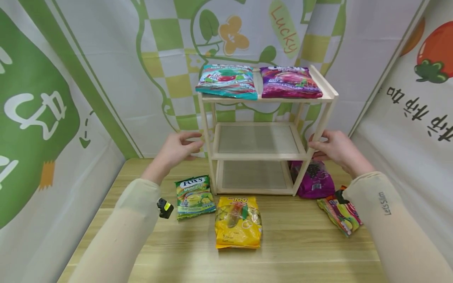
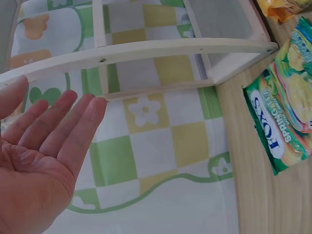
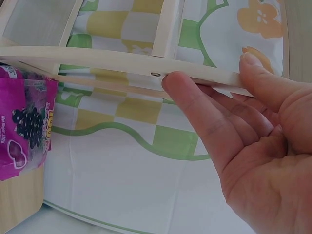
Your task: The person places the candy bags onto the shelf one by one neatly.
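Observation:
A small three-tier wooden shelf stands upright on the table. My left hand is beside its left front post, fingers extended and holding nothing; the left wrist view shows the palm turned up. On the other side my right hand holds the right front post, its thumb on one side and its fingers on the other. A teal candy bag and a purple-red candy bag lie side by side on the top tier. The two lower tiers hold nothing.
On the table, a green Fox's bag lies left of the shelf and a yellow bag in front. A purple grape bag and a colourful bag sit at the right. Printed cloth hangs close behind.

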Demonstrator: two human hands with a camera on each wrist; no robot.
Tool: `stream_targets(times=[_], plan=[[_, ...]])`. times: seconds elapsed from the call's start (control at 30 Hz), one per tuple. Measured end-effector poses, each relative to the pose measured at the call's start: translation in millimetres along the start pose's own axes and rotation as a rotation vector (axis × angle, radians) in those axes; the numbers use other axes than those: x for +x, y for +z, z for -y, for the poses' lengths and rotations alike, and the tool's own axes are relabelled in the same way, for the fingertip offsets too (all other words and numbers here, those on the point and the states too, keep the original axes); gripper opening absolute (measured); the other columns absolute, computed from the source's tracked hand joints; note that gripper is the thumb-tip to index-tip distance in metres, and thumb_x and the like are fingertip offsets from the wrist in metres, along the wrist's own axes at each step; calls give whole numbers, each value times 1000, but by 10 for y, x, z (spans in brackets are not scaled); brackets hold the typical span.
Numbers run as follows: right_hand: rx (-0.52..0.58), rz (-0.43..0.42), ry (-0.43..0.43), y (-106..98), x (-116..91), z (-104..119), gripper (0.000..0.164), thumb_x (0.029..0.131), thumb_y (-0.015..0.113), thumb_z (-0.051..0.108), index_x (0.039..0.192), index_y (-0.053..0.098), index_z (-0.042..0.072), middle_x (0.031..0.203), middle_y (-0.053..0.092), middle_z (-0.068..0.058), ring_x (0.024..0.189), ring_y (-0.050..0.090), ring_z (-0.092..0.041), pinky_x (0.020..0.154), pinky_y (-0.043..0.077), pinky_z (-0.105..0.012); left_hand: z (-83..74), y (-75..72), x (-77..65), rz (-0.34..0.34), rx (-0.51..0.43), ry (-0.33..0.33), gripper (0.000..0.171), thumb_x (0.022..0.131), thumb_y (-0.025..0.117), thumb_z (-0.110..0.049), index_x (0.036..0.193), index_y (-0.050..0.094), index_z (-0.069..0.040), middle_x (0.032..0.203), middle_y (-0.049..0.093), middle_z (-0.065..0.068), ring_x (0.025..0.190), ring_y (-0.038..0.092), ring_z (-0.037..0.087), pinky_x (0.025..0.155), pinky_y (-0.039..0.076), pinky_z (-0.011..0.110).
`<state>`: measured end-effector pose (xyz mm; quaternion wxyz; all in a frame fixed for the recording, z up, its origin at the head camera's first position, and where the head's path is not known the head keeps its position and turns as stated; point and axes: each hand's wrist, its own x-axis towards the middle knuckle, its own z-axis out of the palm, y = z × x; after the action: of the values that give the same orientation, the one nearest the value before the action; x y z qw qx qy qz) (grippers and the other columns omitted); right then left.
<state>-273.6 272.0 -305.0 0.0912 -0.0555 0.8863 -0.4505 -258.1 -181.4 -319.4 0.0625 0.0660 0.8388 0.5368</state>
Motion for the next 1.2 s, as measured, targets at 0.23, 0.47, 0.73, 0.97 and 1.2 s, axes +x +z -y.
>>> stream_targets(times=[0.23, 0.47, 0.73, 0.97, 1.2], plan=[[1, 3, 4, -11, 14, -26, 48, 106, 56, 26, 139, 49, -9, 132, 57, -38, 103, 72, -37, 79, 63, -30, 137, 0, -3, -44, 24, -77, 52, 103, 61, -28, 151, 50, -9, 138, 62, 21, 118, 66, 36, 94, 58, 47], [-5, 0, 0, -10, 16, -38, 47, 106, 57, 25, 138, 49, -9, 132, 57, -38, 101, 73, -36, 79, 63, -31, 302, -14, -33, -93, 23, -167, 55, 104, 58, -30, 151, 47, -4, 120, 70, 22, 99, 72, 27, 90, 61, 44], [-3, -3, -2, -3, 16, -37, 48, 106, 56, 26, 139, 49, -8, 132, 57, -38, 99, 74, -33, 81, 63, -33, 500, 18, -63, -153, 58, -191, 52, 103, 59, -26, 144, 51, 5, 90, 74, 20, 66, 70, 17, 71, 64, 38], [4, -4, -3, 1, 15, -32, 48, 106, 56, 27, 139, 49, -8, 132, 57, -38, 102, 73, -37, 79, 63, -30, 679, 62, -83, -182, 110, -214, 47, 103, 59, -23, 140, 55, 7, 80, 70, 13, 59, 65, 15, 62, 63, 32], [5, -8, -14, 0, 9, -39, 47, 106, 56, 26, 138, 49, -8, 131, 58, -38, 102, 73, -37, 78, 63, -31, 876, 97, -92, -156, 156, -265, 49, 104, 57, -27, 143, 54, 3, 74, 65, 8, 63, 66, 19, 66, 63, 37]])
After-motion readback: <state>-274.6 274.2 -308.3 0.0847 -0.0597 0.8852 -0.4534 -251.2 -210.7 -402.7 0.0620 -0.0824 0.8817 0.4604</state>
